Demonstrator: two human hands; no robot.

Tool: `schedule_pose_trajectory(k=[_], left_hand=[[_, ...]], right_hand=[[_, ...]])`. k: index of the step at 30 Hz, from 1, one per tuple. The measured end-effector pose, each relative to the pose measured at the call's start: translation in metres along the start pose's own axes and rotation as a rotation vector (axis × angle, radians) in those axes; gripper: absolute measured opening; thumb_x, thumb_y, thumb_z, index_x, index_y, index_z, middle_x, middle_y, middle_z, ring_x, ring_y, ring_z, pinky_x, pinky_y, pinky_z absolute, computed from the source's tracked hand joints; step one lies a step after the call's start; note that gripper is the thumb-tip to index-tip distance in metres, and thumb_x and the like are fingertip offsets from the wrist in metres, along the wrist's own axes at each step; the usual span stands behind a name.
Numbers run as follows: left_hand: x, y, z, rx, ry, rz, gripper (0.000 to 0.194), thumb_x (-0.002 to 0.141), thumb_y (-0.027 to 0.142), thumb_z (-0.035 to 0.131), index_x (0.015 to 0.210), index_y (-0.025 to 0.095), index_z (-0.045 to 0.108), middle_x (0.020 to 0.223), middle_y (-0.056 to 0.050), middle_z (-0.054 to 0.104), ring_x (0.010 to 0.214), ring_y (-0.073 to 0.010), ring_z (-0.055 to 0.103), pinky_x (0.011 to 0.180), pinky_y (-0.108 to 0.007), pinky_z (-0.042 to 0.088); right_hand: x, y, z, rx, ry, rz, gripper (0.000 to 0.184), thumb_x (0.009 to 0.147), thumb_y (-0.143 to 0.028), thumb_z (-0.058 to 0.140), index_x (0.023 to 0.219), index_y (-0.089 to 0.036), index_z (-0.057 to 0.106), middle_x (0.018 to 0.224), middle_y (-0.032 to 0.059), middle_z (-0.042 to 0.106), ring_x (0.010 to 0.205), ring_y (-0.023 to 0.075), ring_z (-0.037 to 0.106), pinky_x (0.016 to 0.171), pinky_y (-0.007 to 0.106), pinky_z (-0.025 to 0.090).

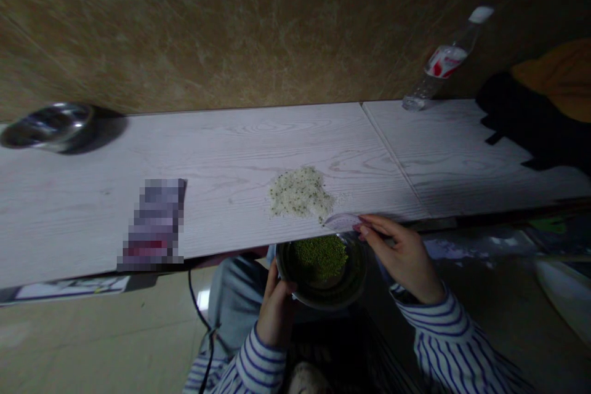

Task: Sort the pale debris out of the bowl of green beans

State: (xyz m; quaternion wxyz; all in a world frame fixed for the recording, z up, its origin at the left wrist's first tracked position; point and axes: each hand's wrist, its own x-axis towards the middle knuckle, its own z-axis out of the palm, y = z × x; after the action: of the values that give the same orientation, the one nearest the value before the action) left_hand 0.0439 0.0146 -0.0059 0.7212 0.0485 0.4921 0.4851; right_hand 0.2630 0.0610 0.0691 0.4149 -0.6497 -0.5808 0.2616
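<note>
Clasping 1 bowl of green grains, left hand, pinching 1 translucent piece beside speckled grains, right hand

Passage runs across the bench between the central grain pile and blurred packet, lower left; steel bowl blocks far left; bottle and dark bundle, upper right.
</note>
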Motion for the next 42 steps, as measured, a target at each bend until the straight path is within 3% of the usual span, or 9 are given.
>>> schedule_pose_trajectory(k=[6, 12, 18, 23, 29, 42], left_hand=[[-0.002, 0.001, 0.002, 0.010, 0.029, -0.005, 0.072, 0.058, 0.020, 0.068, 0.129, 0.026, 0.056, 0.115, -0.007, 0.067, 0.096, -0.0291, 0.062, 0.073, -0.038, 0.053], [-0.003, 0.002, 0.002, 0.019, 0.036, -0.008, 0.073, 0.058, 0.022, 0.068, 0.130, 0.027, 0.055, 0.113, -0.008, 0.067, 0.097, -0.0303, 0.063, 0.071, -0.039, 0.053], [-0.003, 0.003, 0.002, 0.024, 0.024, -0.012, 0.069, 0.059, 0.022, 0.067, 0.127, 0.028, 0.057, 0.111, -0.007, 0.067, 0.092, -0.0274, 0.062, 0.072, -0.039, 0.053], [-0.005, 0.005, 0.006, 0.025, -0.001, 0.000, 0.066, 0.059, 0.020, 0.066, 0.125, 0.027, 0.058, 0.108, -0.006, 0.068, 0.098, -0.0288, 0.062, 0.075, -0.039, 0.053], [-0.005, 0.006, 0.005, 0.026, 0.015, -0.015, 0.075, 0.058, 0.020, 0.066, 0.131, 0.027, 0.053, 0.114, -0.007, 0.066, 0.100, -0.0298, 0.062, 0.076, -0.039, 0.053], [-0.004, 0.007, 0.001, 0.023, 0.005, -0.015, 0.069, 0.060, 0.021, 0.067, 0.127, 0.029, 0.055, 0.113, -0.007, 0.065, 0.092, -0.0265, 0.062, 0.074, -0.039, 0.052]], right_hand=[[-0.001, 0.002, 0.002, 0.019, -0.006, 0.013, 0.026, 0.085, -0.035, 0.065, 0.102, -0.017, 0.075, 0.092, 0.0098, 0.080, 0.078, 0.0231, 0.076, 0.081, 0.038, 0.062], [-0.001, -0.004, 0.008, 0.048, -0.038, 0.021, 0.026, 0.086, -0.034, 0.064, 0.104, -0.018, 0.074, 0.091, 0.0094, 0.080, 0.074, 0.0215, 0.076, 0.072, 0.033, 0.063], [-0.001, -0.009, 0.003, 0.036, -0.009, 0.010, 0.025, 0.084, -0.032, 0.065, 0.102, -0.017, 0.075, 0.090, 0.0092, 0.080, 0.076, 0.0219, 0.076, 0.077, 0.034, 0.063], [-0.003, -0.010, 0.003, 0.061, -0.045, 0.018, 0.025, 0.085, -0.032, 0.064, 0.101, -0.016, 0.074, 0.088, 0.0098, 0.080, 0.072, 0.0210, 0.076, 0.071, 0.032, 0.063], [0.002, -0.007, 0.001, 0.031, -0.005, 0.038, 0.025, 0.085, -0.033, 0.064, 0.101, -0.017, 0.074, 0.089, 0.0100, 0.080, 0.072, 0.0219, 0.076, 0.071, 0.033, 0.063], [0.005, -0.004, 0.004, 0.008, 0.022, 0.051, 0.030, 0.086, -0.037, 0.063, 0.103, -0.016, 0.074, 0.091, 0.0116, 0.080, 0.074, 0.0229, 0.076, 0.076, 0.037, 0.062]])
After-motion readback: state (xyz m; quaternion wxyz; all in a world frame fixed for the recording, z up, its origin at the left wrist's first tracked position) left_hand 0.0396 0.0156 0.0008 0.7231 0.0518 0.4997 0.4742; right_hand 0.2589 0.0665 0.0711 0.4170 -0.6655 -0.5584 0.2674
